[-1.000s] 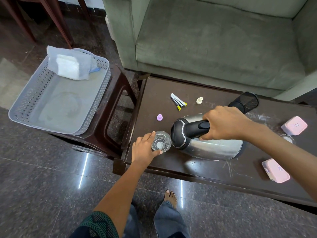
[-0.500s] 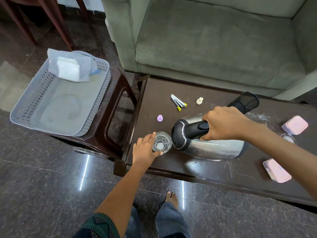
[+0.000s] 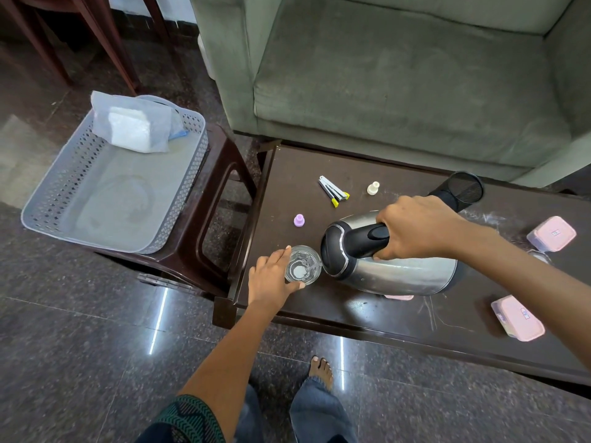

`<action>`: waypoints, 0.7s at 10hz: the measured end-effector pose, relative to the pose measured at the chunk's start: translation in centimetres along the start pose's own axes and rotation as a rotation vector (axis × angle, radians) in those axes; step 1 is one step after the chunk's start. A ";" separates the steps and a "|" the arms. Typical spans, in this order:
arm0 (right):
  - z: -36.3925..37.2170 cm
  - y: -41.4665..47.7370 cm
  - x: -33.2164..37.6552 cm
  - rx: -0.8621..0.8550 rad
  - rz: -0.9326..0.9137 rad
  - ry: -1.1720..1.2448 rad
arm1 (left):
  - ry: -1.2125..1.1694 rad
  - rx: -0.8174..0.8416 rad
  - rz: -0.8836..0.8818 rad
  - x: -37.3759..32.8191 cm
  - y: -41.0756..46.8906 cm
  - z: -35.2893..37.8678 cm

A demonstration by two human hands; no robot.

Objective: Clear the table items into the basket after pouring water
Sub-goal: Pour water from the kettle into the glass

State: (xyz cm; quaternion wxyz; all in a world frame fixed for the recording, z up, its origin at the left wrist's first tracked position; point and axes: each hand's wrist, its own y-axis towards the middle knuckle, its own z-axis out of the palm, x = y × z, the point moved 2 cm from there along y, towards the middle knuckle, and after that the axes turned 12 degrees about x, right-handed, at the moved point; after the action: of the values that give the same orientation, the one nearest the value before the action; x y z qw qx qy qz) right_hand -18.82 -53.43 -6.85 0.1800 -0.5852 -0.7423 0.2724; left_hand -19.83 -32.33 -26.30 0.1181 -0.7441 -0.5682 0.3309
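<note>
Left sleeve (image 3: 188,420): short, dark, teal chevron knit pattern. Both forearms bare; left hand (image 3: 270,279) and right hand (image 3: 412,228) ungloved, no rings visible. Blue denim trousers (image 3: 319,414), frayed hem. Bare foot (image 3: 320,370).

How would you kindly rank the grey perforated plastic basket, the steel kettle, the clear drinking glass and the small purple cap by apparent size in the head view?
1. Grey perforated plastic basket
2. Steel kettle
3. Clear drinking glass
4. Small purple cap
The differences look clear.

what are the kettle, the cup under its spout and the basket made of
Kettle: shiny brushed metal body, likely stainless steel, with reflections; black plastic handle. Cup: clear, see-through, glass or plastic. Basket: matte grey perforated walls, likely moulded plastic.
</note>
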 end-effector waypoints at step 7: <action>-0.8 -0.1 0.3 0.041 0.019 0.028 | 0.006 -0.007 0.007 0.1 0.0 0.0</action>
State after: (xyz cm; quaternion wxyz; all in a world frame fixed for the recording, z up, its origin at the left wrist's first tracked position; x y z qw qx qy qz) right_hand -18.45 -53.02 -6.18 0.1995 -0.5921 -0.7284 0.2809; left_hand -19.82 -32.28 -26.36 0.1160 -0.7475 -0.5665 0.3269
